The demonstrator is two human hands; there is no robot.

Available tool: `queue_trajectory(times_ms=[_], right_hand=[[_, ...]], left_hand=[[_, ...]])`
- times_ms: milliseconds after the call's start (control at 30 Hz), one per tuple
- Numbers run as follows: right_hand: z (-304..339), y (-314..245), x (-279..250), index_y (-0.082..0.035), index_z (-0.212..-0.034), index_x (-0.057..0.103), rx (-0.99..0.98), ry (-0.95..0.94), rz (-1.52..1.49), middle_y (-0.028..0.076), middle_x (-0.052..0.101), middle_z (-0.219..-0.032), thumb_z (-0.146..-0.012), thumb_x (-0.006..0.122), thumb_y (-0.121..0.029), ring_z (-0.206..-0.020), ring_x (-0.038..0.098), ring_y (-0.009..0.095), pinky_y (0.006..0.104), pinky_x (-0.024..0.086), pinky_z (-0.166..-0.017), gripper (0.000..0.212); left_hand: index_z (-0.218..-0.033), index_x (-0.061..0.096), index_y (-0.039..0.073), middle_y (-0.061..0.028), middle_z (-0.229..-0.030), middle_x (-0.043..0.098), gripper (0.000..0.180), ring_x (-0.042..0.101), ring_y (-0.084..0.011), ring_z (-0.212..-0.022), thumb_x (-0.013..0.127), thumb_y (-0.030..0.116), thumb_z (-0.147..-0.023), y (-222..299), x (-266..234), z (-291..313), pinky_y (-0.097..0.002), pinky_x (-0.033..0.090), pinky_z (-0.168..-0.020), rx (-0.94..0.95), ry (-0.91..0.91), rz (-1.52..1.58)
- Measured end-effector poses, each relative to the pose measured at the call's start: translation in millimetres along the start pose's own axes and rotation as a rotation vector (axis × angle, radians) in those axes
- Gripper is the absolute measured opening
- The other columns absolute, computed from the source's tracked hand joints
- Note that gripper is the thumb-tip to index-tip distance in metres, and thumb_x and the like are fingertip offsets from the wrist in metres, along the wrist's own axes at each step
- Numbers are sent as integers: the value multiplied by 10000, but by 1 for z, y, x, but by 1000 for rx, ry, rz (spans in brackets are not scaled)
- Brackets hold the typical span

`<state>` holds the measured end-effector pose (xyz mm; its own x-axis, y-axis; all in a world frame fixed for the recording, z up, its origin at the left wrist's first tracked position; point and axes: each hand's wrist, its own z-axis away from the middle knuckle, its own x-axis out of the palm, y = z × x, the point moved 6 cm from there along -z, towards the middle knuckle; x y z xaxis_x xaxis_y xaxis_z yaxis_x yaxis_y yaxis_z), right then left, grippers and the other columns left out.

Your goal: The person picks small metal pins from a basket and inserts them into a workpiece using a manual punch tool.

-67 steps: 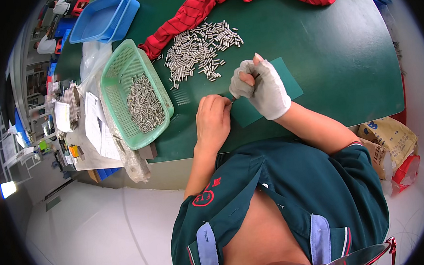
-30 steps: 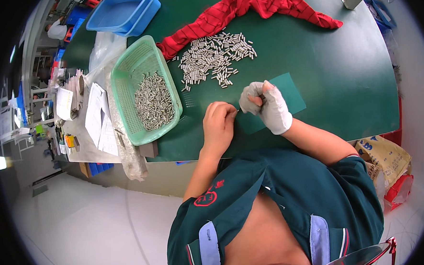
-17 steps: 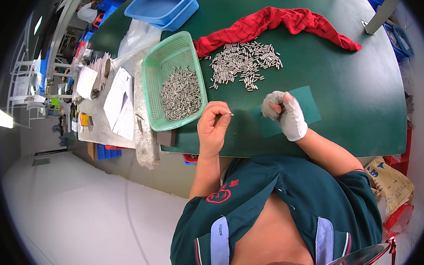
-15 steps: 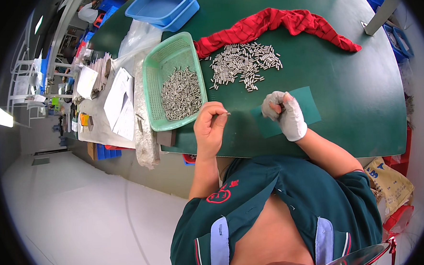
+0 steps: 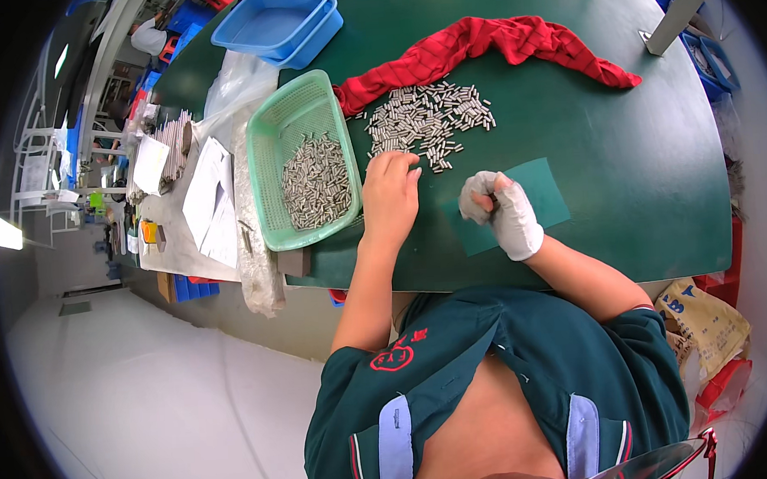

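Observation:
My bare left hand (image 5: 391, 197) reaches to the near edge of a pile of short metal pins (image 5: 429, 123). Its fingers are bent, with the thumb and forefinger tips slightly apart; no pin shows between them. To its left stands a pale green plastic basket (image 5: 272, 230), with many similar pins (image 5: 315, 184) in its bottom. My right hand (image 5: 505, 217) wears a whitish glove that leaves the thumb tip bare. It is curled closed above a green sheet (image 5: 544, 188); whatever it holds is hidden.
A twisted red cloth (image 5: 486, 39) lies behind the pile on the green table (image 5: 641, 183). Two nested blue trays (image 5: 272, 24) stand at the far left. White papers (image 5: 210, 201) and plastic wrap lie left of the basket. A grey metal post (image 5: 680, 16) rises at the right edge.
My left hand has moved away from the basket's near corner to the pin pile; the small pin at its fingertips no longer shows. My right hand keeps its curl. The view has shifted slightly.

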<state>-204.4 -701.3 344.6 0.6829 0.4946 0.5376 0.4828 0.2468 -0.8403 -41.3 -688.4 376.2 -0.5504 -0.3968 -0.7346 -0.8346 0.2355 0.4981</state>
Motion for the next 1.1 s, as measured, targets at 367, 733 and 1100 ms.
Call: queue_trajectory(times_ms=[367,733,1100], right_hand=[[0,0,-1,-79,-667,357,4,-10,58,33,373,-627,-940,401,-654,-601,367,158,291,354,-623,638],[1,1,-1,-76,-674,358,-2,11,60,27,368,-629,-928,396,-678,-608,357,156,292,343,-616,655],[-7,-5,-4,-106,-657,342,-29,72,-135,1,317,-591,-974,354,-612,-594,320,164,312,327,-633,597]], left_hand=[[-915,611,27,-122,-888,581,109,563,-335,-888,649,28,-813,-24,37,-13,-429,452,-775,5,-116,-182],[-989,569,22,-44,-966,590,54,531,-98,-828,567,5,-938,-21,23,18,-225,438,-759,-358,-140,1046],[-961,575,14,-32,-922,588,39,533,-82,-816,592,40,-937,-3,22,29,-222,436,-736,-380,-206,1083]])
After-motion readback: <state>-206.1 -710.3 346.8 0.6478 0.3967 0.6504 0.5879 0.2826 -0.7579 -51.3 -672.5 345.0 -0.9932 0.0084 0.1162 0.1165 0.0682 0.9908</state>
